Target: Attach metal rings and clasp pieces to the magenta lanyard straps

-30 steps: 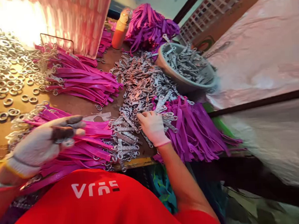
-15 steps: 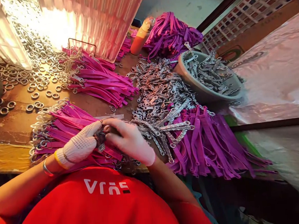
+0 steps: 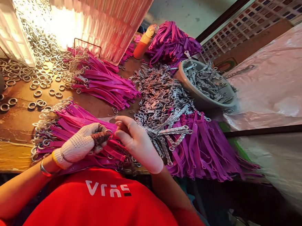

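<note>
Left hand (image 3: 78, 145), in a white knitted glove with dark worn fingertips: fingers (image 3: 101, 137) curled and pinched together on a small metal ring (image 3: 109, 132), which sits between the two hands just above the near bundle of magenta straps with ring ends (image 3: 71, 127). Right hand (image 3: 137, 143), in a thin pale glove: fingers (image 3: 122, 123) bent toward the left fingertips, meeting at the same ring; whether they grip it or only touch it cannot be told. Both wrists angle inward from the red-shirted torso, forearms bare, a metal bangle (image 3: 44, 168) on the left wrist. Just right of the right hand: heap of silver metal clasps (image 3: 162, 98), overlapping a pile of purple straps (image 3: 207, 150). Farther right, grey bowl (image 3: 191, 93) of clasps. Loose silver rings (image 3: 35, 83) scattered over the brown table (image 3: 9, 126) at far left.
</note>
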A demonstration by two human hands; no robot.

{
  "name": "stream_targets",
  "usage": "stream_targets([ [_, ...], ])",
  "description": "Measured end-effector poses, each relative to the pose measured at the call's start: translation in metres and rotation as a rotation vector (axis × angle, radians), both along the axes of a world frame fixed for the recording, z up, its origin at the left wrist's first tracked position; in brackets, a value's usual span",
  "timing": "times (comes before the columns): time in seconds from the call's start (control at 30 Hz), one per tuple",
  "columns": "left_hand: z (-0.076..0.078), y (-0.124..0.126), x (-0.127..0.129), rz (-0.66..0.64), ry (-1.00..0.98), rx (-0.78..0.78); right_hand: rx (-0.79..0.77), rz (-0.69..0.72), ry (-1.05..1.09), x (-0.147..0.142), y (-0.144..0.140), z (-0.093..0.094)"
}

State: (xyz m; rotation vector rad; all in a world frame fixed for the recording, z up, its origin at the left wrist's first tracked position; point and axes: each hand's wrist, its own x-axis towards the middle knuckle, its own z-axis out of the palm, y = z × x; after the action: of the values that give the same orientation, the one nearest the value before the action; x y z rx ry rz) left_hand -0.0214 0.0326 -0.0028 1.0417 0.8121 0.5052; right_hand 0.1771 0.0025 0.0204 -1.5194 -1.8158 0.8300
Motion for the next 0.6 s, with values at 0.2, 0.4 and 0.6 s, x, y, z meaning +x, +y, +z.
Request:
stream_targets([
  [0.2,-0.004,-0.005,0.005,0.019,-0.035,0.029,0.049,0.109,-0.079,0.0,-0.006,-0.005],
  [0.4,-0.009,-0.002,0.004,-0.014,0.142,0.32,0.098,0.146,-0.244,-0.008,-0.006,-0.007],
  [0.6,0.007,0.003,0.012,-0.121,0.059,-0.16,0.179,0.066,-0.409,-0.007,-0.005,-0.006],
])
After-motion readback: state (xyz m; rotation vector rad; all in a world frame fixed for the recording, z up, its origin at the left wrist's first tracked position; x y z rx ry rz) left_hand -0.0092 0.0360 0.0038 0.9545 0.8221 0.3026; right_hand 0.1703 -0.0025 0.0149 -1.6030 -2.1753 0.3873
